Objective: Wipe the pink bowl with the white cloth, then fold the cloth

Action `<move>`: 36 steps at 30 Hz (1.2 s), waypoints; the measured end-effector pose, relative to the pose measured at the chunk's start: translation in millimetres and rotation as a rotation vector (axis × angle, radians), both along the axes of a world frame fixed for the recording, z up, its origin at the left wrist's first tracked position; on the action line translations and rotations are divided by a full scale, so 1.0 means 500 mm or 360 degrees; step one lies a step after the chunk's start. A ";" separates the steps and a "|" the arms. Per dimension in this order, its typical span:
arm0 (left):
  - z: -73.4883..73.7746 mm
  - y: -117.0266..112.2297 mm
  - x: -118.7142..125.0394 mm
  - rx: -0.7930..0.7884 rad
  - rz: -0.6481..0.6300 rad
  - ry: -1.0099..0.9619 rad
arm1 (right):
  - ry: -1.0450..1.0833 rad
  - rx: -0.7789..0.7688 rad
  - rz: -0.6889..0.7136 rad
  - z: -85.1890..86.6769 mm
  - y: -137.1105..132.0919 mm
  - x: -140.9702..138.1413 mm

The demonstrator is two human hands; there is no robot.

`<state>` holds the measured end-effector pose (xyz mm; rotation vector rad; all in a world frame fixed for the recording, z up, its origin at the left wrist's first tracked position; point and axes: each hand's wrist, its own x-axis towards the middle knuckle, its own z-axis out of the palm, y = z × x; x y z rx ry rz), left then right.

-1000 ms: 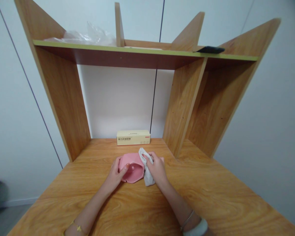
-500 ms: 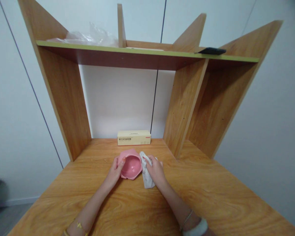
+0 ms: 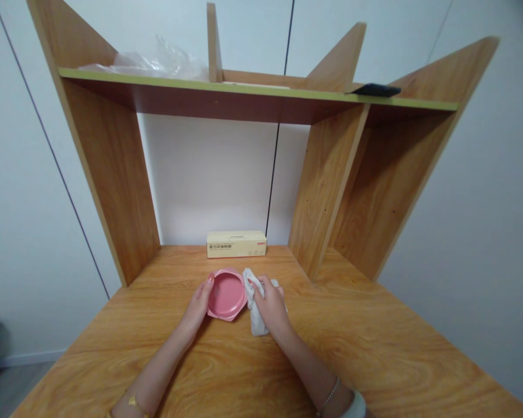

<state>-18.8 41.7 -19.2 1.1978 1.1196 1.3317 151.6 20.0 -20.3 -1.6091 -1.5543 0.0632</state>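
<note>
A pink bowl [image 3: 225, 295] with angular sides sits upright on the wooden desk [image 3: 226, 371], its mouth facing up. My left hand [image 3: 199, 305] grips its left rim with the fingers curled around it. My right hand [image 3: 270, 305] is closed on a crumpled white cloth [image 3: 253, 302], which presses against the bowl's right rim and hangs down onto the desk.
A long cream box [image 3: 236, 244] lies at the back of the desk against the wall. Wooden dividers rise left [image 3: 108, 174] and right [image 3: 322, 186] under a shelf [image 3: 244, 96] that bears clear plastic [image 3: 157, 61] and a dark flat object [image 3: 377, 89].
The bowl was tipped on its side a second ago and now stands upright with its mouth up. Both hands stayed on it, the cloth still at its right rim.
</note>
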 end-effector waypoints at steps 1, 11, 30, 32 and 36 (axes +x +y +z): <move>-0.001 0.001 0.000 -0.0016 -0.0001 -0.0053 | -0.0032 -0.0006 -0.0018 -0.001 -0.001 0.000; 0.047 -0.021 0.012 -0.0271 -0.0154 -0.0777 | 0.0001 0.0417 0.0035 0.036 -0.034 -0.008; 0.022 -0.038 0.026 -0.0878 -0.0636 -0.1052 | -0.0026 0.0379 0.0077 0.033 -0.026 -0.017; 0.022 -0.038 0.026 -0.0863 -0.0632 -0.1073 | -0.0007 0.0345 0.0046 0.027 -0.016 -0.009; 0.026 -0.040 0.026 -0.0896 -0.0596 -0.1113 | 0.0048 0.0301 -0.0011 0.013 -0.001 0.005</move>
